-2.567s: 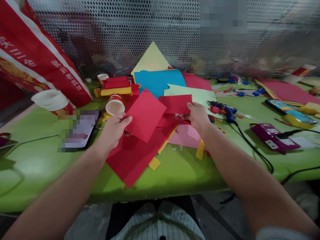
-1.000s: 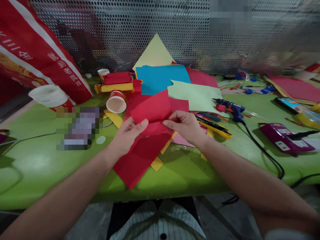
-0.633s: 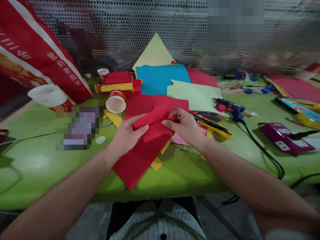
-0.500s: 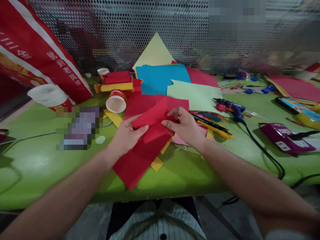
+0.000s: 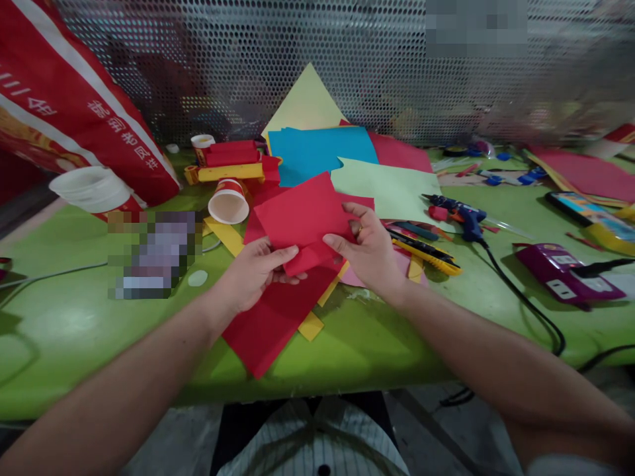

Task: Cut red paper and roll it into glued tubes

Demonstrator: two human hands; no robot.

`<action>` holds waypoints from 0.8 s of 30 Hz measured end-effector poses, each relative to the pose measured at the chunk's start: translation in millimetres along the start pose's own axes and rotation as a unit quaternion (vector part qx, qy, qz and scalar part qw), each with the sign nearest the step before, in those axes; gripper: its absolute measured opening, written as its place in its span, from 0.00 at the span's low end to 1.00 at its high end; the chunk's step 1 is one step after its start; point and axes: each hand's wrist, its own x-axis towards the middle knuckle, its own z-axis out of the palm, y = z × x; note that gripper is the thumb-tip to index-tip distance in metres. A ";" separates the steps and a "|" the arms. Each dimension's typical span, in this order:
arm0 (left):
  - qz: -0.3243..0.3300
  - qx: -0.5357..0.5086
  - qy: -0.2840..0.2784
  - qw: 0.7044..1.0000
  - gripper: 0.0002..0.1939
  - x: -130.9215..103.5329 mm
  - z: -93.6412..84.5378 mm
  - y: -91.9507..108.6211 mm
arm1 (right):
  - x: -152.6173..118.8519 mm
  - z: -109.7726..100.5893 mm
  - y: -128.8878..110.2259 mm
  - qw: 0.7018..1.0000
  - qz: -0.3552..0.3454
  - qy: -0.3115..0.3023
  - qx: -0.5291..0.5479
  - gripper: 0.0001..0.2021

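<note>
A piece of red paper (image 5: 300, 211), with a folded strip along its lower edge, is held up between both hands. My left hand (image 5: 255, 271) pinches its lower left corner, thumb on top and fingers underneath. On the right side, my right hand (image 5: 364, 244) grips the edge between thumb and fingers, a ring showing on one finger. Beneath the hands lies a larger red sheet (image 5: 262, 337) on the green table, with yellow paper strips (image 5: 311, 326) poking out from under it. Part of the larger sheet is hidden by the held paper.
Blue paper (image 5: 322, 152) and pale green paper (image 5: 387, 188) lie behind. A paper cup (image 5: 228, 201) rests on its side at left. To the right are a yellow utility knife (image 5: 431, 256), a glue gun (image 5: 464, 215) with its cord, and a purple power strip (image 5: 560, 274).
The red paper has tilted upward, so its broad face now shows above the folded strip. My left fingers now show below its lower edge; the right hand has shifted slightly right.
</note>
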 end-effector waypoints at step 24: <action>0.058 0.020 0.035 0.998 0.09 3.8 -6.6 0.7 | 8.7 -10.0 1.7 0.990 0.064 -0.031 0.124 0.18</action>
